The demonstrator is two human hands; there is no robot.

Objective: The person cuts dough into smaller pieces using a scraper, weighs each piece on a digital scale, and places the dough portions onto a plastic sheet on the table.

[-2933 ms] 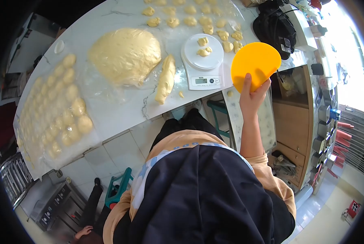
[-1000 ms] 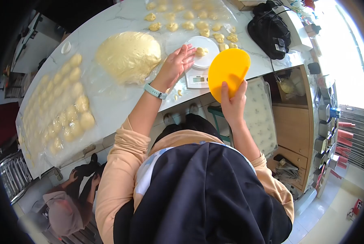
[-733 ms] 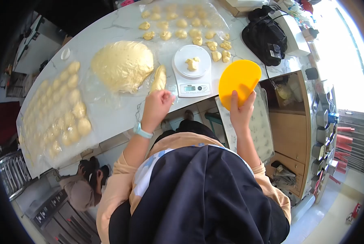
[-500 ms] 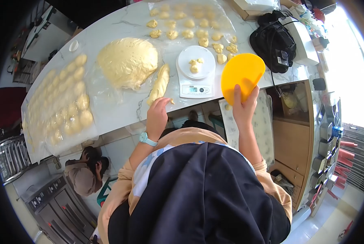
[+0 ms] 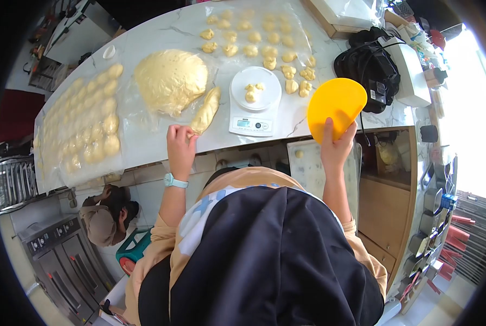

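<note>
My left hand (image 5: 181,145) is at the near end of a long strip of dough (image 5: 206,111), its fingertips pinched together against that end. In my right hand (image 5: 337,145) is a round-edged yellow dough scraper (image 5: 336,106), raised near the table edge and gripped by its lower part. Between the hands stands a white kitchen scale (image 5: 252,126) with a few small dough pieces (image 5: 250,95) on its plate. A large mound of dough (image 5: 171,79) lies behind the strip, on plastic film.
Rows of dough balls (image 5: 93,117) lie under plastic at the left; more dough pieces (image 5: 254,37) sit at the back. A black bag (image 5: 367,68) rests at the right. Below the table are a tray (image 5: 330,174), an oven (image 5: 66,266) and a crouching person (image 5: 104,217).
My left hand has shifted left, from right of the strip's near end to its left side, fingertips closing on it. My right hand has moved the scraper slightly right.
</note>
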